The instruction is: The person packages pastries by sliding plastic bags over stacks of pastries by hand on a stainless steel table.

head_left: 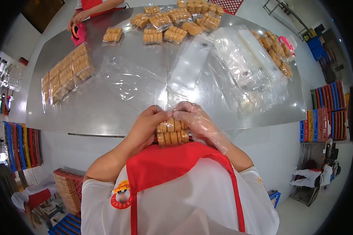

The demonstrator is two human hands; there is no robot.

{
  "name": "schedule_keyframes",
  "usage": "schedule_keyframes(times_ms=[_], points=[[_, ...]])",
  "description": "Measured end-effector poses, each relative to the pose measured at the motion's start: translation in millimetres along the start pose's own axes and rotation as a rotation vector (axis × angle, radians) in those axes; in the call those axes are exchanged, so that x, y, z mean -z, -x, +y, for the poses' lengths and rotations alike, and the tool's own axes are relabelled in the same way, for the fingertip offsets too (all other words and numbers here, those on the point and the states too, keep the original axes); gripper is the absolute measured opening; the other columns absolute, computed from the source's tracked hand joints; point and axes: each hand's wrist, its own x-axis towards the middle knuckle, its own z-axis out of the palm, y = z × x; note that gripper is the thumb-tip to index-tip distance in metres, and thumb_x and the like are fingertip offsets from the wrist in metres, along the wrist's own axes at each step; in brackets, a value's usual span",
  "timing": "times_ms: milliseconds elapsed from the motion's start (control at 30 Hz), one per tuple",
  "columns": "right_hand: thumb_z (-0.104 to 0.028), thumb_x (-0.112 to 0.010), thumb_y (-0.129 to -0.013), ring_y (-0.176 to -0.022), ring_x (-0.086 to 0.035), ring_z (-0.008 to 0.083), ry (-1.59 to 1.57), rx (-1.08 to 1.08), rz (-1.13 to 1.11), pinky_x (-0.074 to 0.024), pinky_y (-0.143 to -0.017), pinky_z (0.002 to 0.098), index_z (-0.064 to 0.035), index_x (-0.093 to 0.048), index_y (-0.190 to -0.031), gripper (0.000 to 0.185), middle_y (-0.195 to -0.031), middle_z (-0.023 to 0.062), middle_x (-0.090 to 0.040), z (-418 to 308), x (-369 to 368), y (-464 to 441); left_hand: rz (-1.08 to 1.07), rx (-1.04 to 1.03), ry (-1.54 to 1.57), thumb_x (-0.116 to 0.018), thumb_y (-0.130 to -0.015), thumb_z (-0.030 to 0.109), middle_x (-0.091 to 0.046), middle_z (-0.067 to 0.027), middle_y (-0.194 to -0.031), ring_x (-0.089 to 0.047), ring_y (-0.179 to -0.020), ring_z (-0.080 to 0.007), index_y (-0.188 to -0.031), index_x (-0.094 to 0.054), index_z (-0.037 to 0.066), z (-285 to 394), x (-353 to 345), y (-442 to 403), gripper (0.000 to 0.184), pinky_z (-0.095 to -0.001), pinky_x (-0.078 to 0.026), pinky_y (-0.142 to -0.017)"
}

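Observation:
Close to my body, at the table's near edge, I hold a clear bag of round golden cookies (172, 134) stacked in rows. My left hand (148, 121) is bare and grips the bag's upper left part, thumb pressed near its top. My right hand (195, 118), in a loose clear plastic glove, pinches the bag's top on the other side. Both thumbs nearly meet above the cookies. Just beyond my hands lie loose clear plastic bags (131, 80) on the metal table (106, 117).
A large pack of cookies (68, 72) lies at left. Several filled bags (161, 21) sit at the far side, with stacked empty bags (243, 58) and loose cookies (276, 49) at right. Across the table, a co-worker's hands (80, 16) are at a pink tape dispenser (78, 34).

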Motion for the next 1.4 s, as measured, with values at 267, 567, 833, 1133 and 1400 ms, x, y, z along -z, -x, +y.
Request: schedule_keyframes(times_ms=[267,567,833,1133,1400], points=[[-0.012,-0.066,-0.092,-0.09,-0.058,0.0125,-0.069,0.06,-0.024,-0.0474,-0.08,0.0276,-0.0017,-0.064,-0.094,0.011,-0.096,0.0072,-0.067,5,-4,-3,-0.007,-0.098,-0.145,-0.061,-0.089,0.003,-0.06,-0.007,-0.092,-0.061,-0.08,-0.0139,-0.093,-0.056,0.002,1,12,3,0.006,-0.0275,-0.052,-0.069],[-0.014,-0.068,-0.092,-0.095,-0.06,0.0135,-0.071,0.021,-0.129,-0.049,-0.087,0.0292,-0.0006,-0.067,-0.103,0.017,-0.102,0.008,-0.068,-7,2,6,-0.118,-0.034,-0.054,-0.055,-0.091,0.006,-0.062,-0.0075,-0.109,-0.062,-0.096,-0.018,-0.108,-0.064,-0.001,6,32,14,0.021,-0.0293,-0.054,-0.08],[-0.009,-0.064,-0.095,-0.115,-0.058,0.0174,0.066,0.128,-0.265,-0.0454,-0.102,0.0326,-0.0024,-0.068,-0.117,0.023,-0.119,0.0082,-0.064,1,10,6,-0.352,-0.294,-0.418,-0.059,-0.09,0.001,-0.053,-0.0063,-0.125,-0.056,-0.116,-0.0163,-0.119,-0.067,0.001,5,61,12,0.03,-0.0296,-0.05,-0.094],[-0.012,-0.063,-0.095,-0.116,-0.059,0.0242,0.33,0.28,-0.183,-0.0449,-0.103,0.0345,-0.0002,-0.07,-0.111,0.021,-0.125,0.0118,-0.063,11,19,5,-0.307,-0.486,-0.476,-0.063,-0.091,0.004,-0.057,-0.0052,-0.119,-0.055,-0.113,-0.0173,-0.11,-0.074,0.005,-13,64,-2,0.022,-0.0292,-0.042,-0.099],[-0.043,-0.085,-0.072,-0.13,-0.05,0.0384,0.942,0.32,-0.184,-0.0387,-0.11,0.0437,-0.0065,-0.028,-0.152,0.106,-0.139,0.0255,-0.051,-19,-8,14,-0.127,-0.381,-0.615,-0.062,-0.093,0.009,-0.059,-0.0085,-0.111,-0.057,-0.105,-0.0188,-0.105,-0.07,0.001,-2,33,-28,0.017,-0.03,-0.046,-0.09]])
